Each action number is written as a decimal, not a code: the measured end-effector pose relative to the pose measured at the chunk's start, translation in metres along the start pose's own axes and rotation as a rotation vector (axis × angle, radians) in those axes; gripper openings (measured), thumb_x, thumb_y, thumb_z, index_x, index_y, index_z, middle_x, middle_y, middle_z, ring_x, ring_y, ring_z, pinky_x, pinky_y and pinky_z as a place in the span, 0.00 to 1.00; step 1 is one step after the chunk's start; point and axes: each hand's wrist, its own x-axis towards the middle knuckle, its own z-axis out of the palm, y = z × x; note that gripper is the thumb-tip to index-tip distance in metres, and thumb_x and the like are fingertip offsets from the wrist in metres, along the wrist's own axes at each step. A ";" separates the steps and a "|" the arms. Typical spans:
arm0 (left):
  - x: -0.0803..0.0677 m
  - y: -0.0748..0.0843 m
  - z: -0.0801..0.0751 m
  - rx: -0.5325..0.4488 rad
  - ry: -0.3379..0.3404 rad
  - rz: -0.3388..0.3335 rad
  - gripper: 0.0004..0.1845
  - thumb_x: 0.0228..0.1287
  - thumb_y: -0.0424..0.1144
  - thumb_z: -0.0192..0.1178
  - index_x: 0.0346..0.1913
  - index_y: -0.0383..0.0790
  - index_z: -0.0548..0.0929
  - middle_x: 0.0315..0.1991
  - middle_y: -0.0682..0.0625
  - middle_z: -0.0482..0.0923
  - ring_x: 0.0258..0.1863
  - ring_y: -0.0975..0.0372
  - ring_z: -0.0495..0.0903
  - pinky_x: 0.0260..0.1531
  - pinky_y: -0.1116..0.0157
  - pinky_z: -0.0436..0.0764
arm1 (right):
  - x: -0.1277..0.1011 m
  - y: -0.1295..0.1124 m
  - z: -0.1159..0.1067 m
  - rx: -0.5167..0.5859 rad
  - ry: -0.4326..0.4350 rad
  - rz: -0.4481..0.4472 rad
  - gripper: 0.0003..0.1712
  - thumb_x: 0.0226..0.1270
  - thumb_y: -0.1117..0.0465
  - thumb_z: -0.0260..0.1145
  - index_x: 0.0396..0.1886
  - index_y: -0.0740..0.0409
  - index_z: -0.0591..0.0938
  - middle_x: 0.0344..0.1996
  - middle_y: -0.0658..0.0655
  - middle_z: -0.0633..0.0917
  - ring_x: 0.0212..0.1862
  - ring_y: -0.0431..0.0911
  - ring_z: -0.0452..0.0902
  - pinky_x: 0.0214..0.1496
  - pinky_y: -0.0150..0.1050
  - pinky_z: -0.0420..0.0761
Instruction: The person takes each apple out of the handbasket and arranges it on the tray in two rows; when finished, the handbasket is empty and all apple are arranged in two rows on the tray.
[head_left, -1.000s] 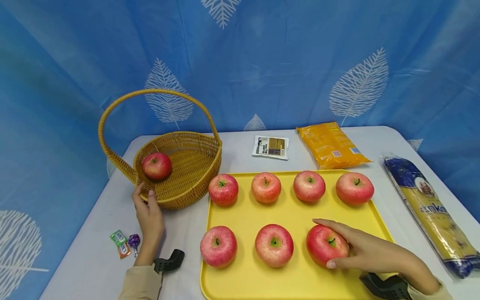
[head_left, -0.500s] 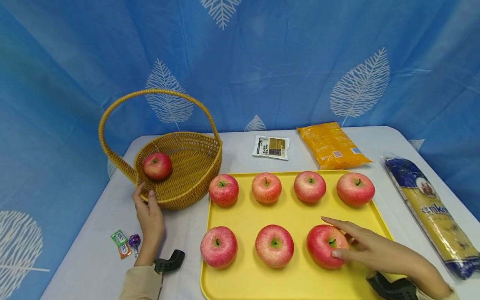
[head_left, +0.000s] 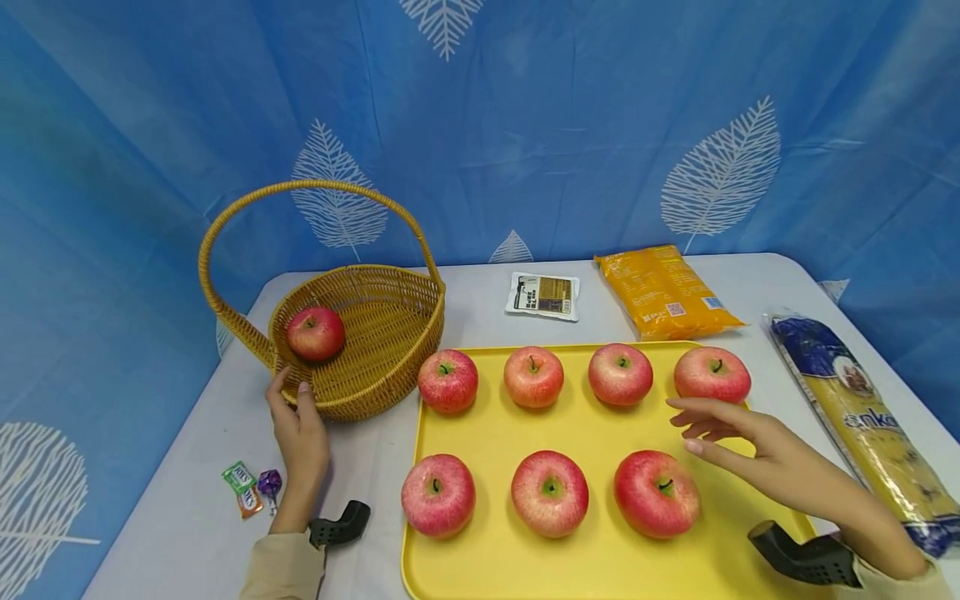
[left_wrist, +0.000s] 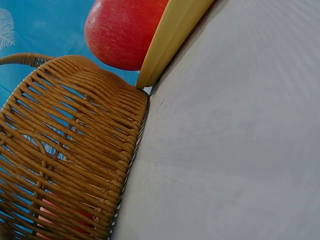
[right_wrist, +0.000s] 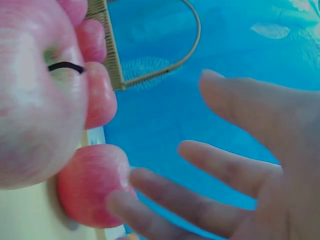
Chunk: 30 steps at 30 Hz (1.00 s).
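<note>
Several red apples lie in two rows on a yellow tray (head_left: 495, 433). My right hand (head_left: 723, 433) hovers open above the tray, between the front right apple (head_left: 657, 493) and the back right apple (head_left: 712, 375), holding nothing. In the right wrist view its spread fingers (right_wrist: 220, 175) stand close to an apple (right_wrist: 35, 95). My left hand (head_left: 296, 417) rests on the table with its fingertips against the near rim of a wicker basket (head_left: 375, 367). One apple (head_left: 316, 332) lies inside the basket. The left wrist view has the basket wall (left_wrist: 65, 150) and the tray corner (left_wrist: 170, 35).
Behind the tray lie a small white packet (head_left: 542, 294) and an orange bag (head_left: 660, 289). A long blue and yellow noodle pack (head_left: 862, 417) lies along the right table edge. Small sweets (head_left: 251, 486) sit left of my left forearm. A blue leaf-print curtain hangs behind.
My right hand has let go of the front right apple and lifted up and back toward the back right apple. The left hand and basket have not moved.
</note>
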 end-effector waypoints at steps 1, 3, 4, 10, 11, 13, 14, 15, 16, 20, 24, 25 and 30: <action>0.000 0.000 0.000 0.002 0.000 -0.002 0.23 0.71 0.46 0.38 0.65 0.42 0.57 0.70 0.46 0.50 0.70 0.57 0.49 0.69 0.55 0.48 | 0.002 -0.001 -0.001 -0.011 0.038 -0.033 0.23 0.62 0.63 0.59 0.58 0.48 0.72 0.45 0.44 0.80 0.42 0.30 0.75 0.42 0.25 0.76; 0.000 0.000 0.000 0.006 -0.002 -0.007 0.23 0.71 0.46 0.38 0.65 0.42 0.57 0.70 0.46 0.50 0.68 0.56 0.52 0.68 0.54 0.51 | 0.007 -0.003 -0.003 -0.014 0.097 -0.092 0.24 0.60 0.68 0.60 0.56 0.50 0.73 0.44 0.40 0.80 0.42 0.30 0.76 0.44 0.22 0.74; 0.000 0.000 0.000 0.010 -0.003 -0.010 0.23 0.71 0.46 0.38 0.65 0.42 0.57 0.70 0.46 0.51 0.68 0.55 0.52 0.68 0.54 0.51 | 0.009 -0.004 -0.003 -0.013 0.119 -0.120 0.24 0.59 0.70 0.60 0.56 0.51 0.74 0.44 0.38 0.80 0.42 0.29 0.76 0.44 0.20 0.73; -0.001 0.000 0.001 0.004 0.002 -0.013 0.23 0.71 0.46 0.38 0.65 0.42 0.57 0.69 0.46 0.52 0.67 0.54 0.55 0.66 0.53 0.54 | 0.027 -0.011 -0.006 0.077 0.117 -0.134 0.19 0.62 0.70 0.57 0.54 0.58 0.75 0.44 0.41 0.79 0.45 0.28 0.76 0.45 0.20 0.74; 0.000 0.000 0.001 0.003 0.004 -0.011 0.23 0.71 0.46 0.38 0.65 0.42 0.57 0.69 0.45 0.52 0.67 0.54 0.55 0.66 0.53 0.53 | 0.030 -0.013 -0.007 0.102 0.099 -0.128 0.19 0.63 0.70 0.56 0.54 0.59 0.74 0.45 0.42 0.78 0.46 0.29 0.76 0.45 0.21 0.75; 0.000 -0.001 0.000 0.005 0.004 -0.008 0.23 0.71 0.46 0.38 0.65 0.41 0.57 0.70 0.46 0.52 0.68 0.56 0.53 0.67 0.54 0.52 | 0.037 -0.018 -0.009 0.149 0.069 -0.124 0.18 0.65 0.69 0.54 0.55 0.61 0.74 0.48 0.44 0.77 0.48 0.30 0.76 0.45 0.22 0.76; 0.000 -0.001 0.000 0.008 0.004 -0.006 0.23 0.70 0.46 0.38 0.65 0.41 0.57 0.70 0.46 0.52 0.69 0.57 0.50 0.68 0.54 0.51 | 0.041 -0.020 -0.009 0.162 0.058 -0.130 0.18 0.65 0.69 0.54 0.54 0.62 0.74 0.49 0.45 0.77 0.48 0.31 0.76 0.45 0.23 0.76; 0.001 -0.001 0.000 0.008 0.004 -0.004 0.23 0.70 0.46 0.38 0.65 0.41 0.57 0.70 0.45 0.51 0.69 0.57 0.50 0.68 0.55 0.50 | 0.045 -0.023 -0.010 0.169 0.052 -0.126 0.17 0.65 0.68 0.54 0.54 0.62 0.74 0.50 0.47 0.78 0.48 0.31 0.76 0.45 0.23 0.76; 0.001 -0.001 0.000 0.010 0.003 -0.005 0.23 0.70 0.46 0.38 0.65 0.42 0.57 0.70 0.46 0.51 0.70 0.58 0.48 0.68 0.55 0.49 | 0.049 -0.027 -0.010 0.172 0.044 -0.117 0.17 0.66 0.67 0.54 0.54 0.61 0.74 0.50 0.49 0.78 0.48 0.31 0.76 0.46 0.24 0.76; 0.002 -0.002 0.000 -0.002 -0.002 -0.009 0.23 0.70 0.46 0.38 0.65 0.42 0.57 0.70 0.46 0.50 0.70 0.58 0.49 0.68 0.54 0.51 | 0.065 -0.046 -0.010 0.186 -0.004 -0.025 0.17 0.67 0.59 0.55 0.53 0.55 0.75 0.49 0.54 0.80 0.47 0.31 0.76 0.47 0.25 0.76; 0.003 -0.001 0.000 -0.013 -0.001 -0.013 0.24 0.70 0.46 0.39 0.65 0.41 0.57 0.70 0.46 0.50 0.69 0.57 0.50 0.67 0.54 0.52 | 0.084 -0.065 -0.004 0.246 -0.103 0.014 0.16 0.66 0.55 0.55 0.51 0.51 0.76 0.47 0.55 0.81 0.46 0.36 0.77 0.48 0.29 0.77; 0.003 -0.001 0.000 -0.014 0.001 -0.015 0.23 0.70 0.46 0.39 0.65 0.41 0.57 0.70 0.46 0.50 0.69 0.57 0.50 0.67 0.54 0.51 | 0.089 -0.068 -0.001 0.265 -0.127 0.006 0.15 0.66 0.54 0.56 0.50 0.51 0.76 0.46 0.56 0.81 0.46 0.37 0.78 0.48 0.29 0.77; 0.002 -0.001 0.000 -0.023 0.005 -0.018 0.23 0.70 0.46 0.39 0.65 0.41 0.57 0.70 0.45 0.50 0.68 0.56 0.52 0.67 0.54 0.53 | 0.117 -0.086 0.020 0.318 -0.243 -0.071 0.17 0.64 0.54 0.58 0.51 0.53 0.77 0.48 0.57 0.81 0.49 0.43 0.77 0.52 0.33 0.76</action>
